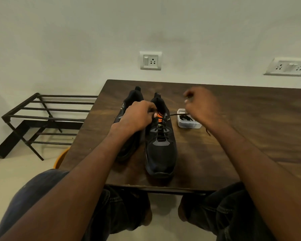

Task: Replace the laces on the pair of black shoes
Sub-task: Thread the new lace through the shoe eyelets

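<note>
- Knees and dark trousers are seen nearest, under the front edge of the wooden table (215,153); both forearms reach forward over it.
- The right-hand shoe (161,150) is stood toe toward the person, near the table's front edge; black lace is crossed through its lower and middle eyelets, orange tongue is shown at the top.
- The left-hand shoe (129,108) is set just beside it, mostly hidden by the left forearm; its lacing cannot be told.
- The left hand (137,117) is curled at the top eyelets of the right-hand shoe, fingers pinched around the lace there.
- The lace end (174,115) is drawn taut from the top of the shoe out to the right, passing over the container.
- The right hand (201,105) is raised above the table, blurred, fingers closed on the lace end; a tip is seen dangling below the wrist.
- A small clear container (188,121) is sat just right of the shoe, holding a dark coiled lace.
- Progress is judged as midway: one shoe is nearly laced, top eyelets and tying are left; the other shoe is probably left, given the lace in the container.
- Behind: a metal rack (42,117) on the floor left, wall sockets (150,60) beyond.
</note>
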Action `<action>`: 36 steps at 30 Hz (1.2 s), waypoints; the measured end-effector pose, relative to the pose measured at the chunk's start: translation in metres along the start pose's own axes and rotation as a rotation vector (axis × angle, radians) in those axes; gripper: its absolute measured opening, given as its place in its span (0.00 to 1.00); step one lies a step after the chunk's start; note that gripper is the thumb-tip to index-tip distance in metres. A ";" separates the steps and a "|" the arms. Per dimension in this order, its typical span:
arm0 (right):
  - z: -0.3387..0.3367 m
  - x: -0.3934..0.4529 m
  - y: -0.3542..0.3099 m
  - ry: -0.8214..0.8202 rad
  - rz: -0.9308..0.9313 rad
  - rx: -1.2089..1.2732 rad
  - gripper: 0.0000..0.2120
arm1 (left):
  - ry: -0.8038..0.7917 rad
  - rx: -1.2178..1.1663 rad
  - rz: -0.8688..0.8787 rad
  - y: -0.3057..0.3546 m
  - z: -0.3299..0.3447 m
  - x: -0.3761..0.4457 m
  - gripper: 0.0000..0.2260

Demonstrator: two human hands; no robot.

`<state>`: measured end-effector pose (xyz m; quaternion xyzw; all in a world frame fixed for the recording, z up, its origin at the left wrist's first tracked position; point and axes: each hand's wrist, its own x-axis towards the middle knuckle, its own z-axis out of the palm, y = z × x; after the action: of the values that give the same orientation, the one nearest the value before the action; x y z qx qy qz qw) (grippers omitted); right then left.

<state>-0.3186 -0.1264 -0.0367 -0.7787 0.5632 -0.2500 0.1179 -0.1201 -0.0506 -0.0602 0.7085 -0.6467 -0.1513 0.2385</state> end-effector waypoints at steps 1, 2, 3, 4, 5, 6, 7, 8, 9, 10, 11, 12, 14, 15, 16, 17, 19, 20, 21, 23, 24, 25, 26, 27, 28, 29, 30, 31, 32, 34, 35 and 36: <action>0.009 -0.006 -0.008 -0.113 -0.023 0.023 0.13 | -0.001 -0.002 0.004 0.000 0.001 0.000 0.14; 0.018 -0.009 -0.013 -0.207 -0.041 0.049 0.12 | 0.001 -0.002 0.013 0.000 0.001 0.000 0.14; 0.025 -0.011 -0.017 -0.271 -0.045 0.055 0.09 | 0.005 0.004 0.021 0.000 0.002 0.000 0.13; 0.031 -0.009 -0.016 -0.288 -0.048 0.049 0.06 | 0.012 0.012 0.024 0.000 0.003 0.000 0.13; 0.030 -0.008 -0.016 -0.263 -0.025 0.014 0.04 | 0.018 0.017 0.021 0.000 0.003 0.001 0.12; 0.028 -0.004 -0.014 -0.188 0.010 -0.036 0.03 | 0.023 0.015 0.013 -0.001 0.003 0.001 0.11; 0.021 -0.001 -0.011 -0.075 0.056 -0.104 0.04 | 0.028 0.006 0.006 -0.002 0.003 0.001 0.10; 0.014 0.003 -0.006 0.030 0.097 -0.167 0.04 | 0.029 -0.006 0.003 -0.003 0.002 0.000 0.09; 0.006 0.004 -0.002 0.084 0.130 -0.219 0.05 | 0.025 -0.015 0.006 -0.003 0.002 0.000 0.08; -0.001 0.004 0.001 0.089 0.148 -0.272 0.06 | 0.018 -0.023 0.011 -0.003 0.002 0.000 0.08; -0.004 0.003 0.001 0.057 0.140 -0.318 0.07 | 0.013 -0.029 0.015 -0.003 0.001 0.000 0.08; -0.005 0.001 0.000 0.006 0.104 -0.339 0.09 | 0.010 -0.028 0.018 -0.003 0.002 0.000 0.09; 0.003 -0.003 -0.007 -0.130 -0.008 -0.248 0.14 | 0.016 -0.017 0.024 -0.002 0.001 0.000 0.09; 0.008 -0.006 -0.012 -0.222 -0.056 -0.164 0.14 | 0.022 -0.014 0.025 -0.001 0.001 0.000 0.09; 0.014 -0.008 -0.016 -0.306 -0.088 -0.091 0.12 | 0.027 -0.014 0.025 0.000 0.001 0.000 0.10; 0.019 -0.009 -0.020 -0.352 -0.111 -0.051 0.10 | 0.031 -0.012 0.026 0.000 0.001 -0.001 0.10; 0.023 -0.009 -0.022 -0.321 -0.124 -0.067 0.04 | 0.035 -0.008 0.022 -0.002 0.000 -0.002 0.11; 0.023 -0.008 -0.021 -0.273 -0.107 -0.094 0.02 | 0.030 -0.015 0.016 -0.002 0.000 -0.002 0.11; 0.021 -0.008 -0.020 -0.226 -0.078 -0.123 0.02 | 0.023 -0.025 0.011 -0.003 0.000 -0.002 0.11; 0.020 -0.008 -0.018 -0.195 -0.031 -0.142 0.03 | 0.008 -0.020 0.001 -0.004 0.000 -0.002 0.11; 0.019 -0.009 -0.019 -0.228 -0.021 -0.152 0.04 | 0.004 -0.010 -0.011 -0.005 0.000 -0.002 0.10; 0.019 -0.009 -0.019 -0.277 -0.021 -0.170 0.06 | 0.008 -0.001 -0.024 -0.005 -0.001 -0.001 0.09; 0.018 -0.010 -0.019 -0.332 -0.020 -0.184 0.08 | 0.018 0.009 -0.040 -0.005 -0.002 -0.001 0.08; 0.014 -0.012 -0.019 -0.397 -0.013 -0.170 0.09 | 0.034 0.023 -0.056 -0.004 -0.003 -0.001 0.07; 0.010 -0.014 -0.022 -0.478 0.003 -0.107 0.09 | 0.053 0.036 -0.072 -0.005 -0.005 -0.002 0.05; 0.004 -0.017 -0.024 -0.564 0.034 -0.008 0.10 | 0.065 0.031 -0.086 -0.004 -0.006 -0.002 0.04; -0.002 -0.020 -0.027 -0.637 0.066 0.096 0.10 | 0.071 -0.006 -0.098 -0.003 -0.008 -0.003 0.06; -0.007 -0.024 -0.032 -0.688 0.084 0.185 0.10 | 0.063 -0.069 -0.113 -0.002 -0.009 -0.005 0.10; -0.010 -0.029 -0.036 -0.709 0.083 0.266 0.10 | 0.042 -0.140 -0.134 0.001 -0.011 -0.006 0.15; -0.007 -0.037 -0.045 -0.684 0.049 0.397 0.13 | -0.021 -0.271 -0.194 0.009 -0.016 -0.010 0.23; -0.003 -0.041 -0.050 -0.649 0.025 0.423 0.14 | -0.049 -0.330 -0.230 0.012 -0.018 -0.012 0.25; 0.002 -0.045 -0.052 -0.601 -0.008 0.407 0.13 | -0.068 -0.382 -0.267 0.015 -0.020 -0.013 0.25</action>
<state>-0.2856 -0.0670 -0.0252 -0.7803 0.4390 -0.1173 0.4296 -0.1243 -0.0353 -0.0368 0.7243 -0.5145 -0.3250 0.3240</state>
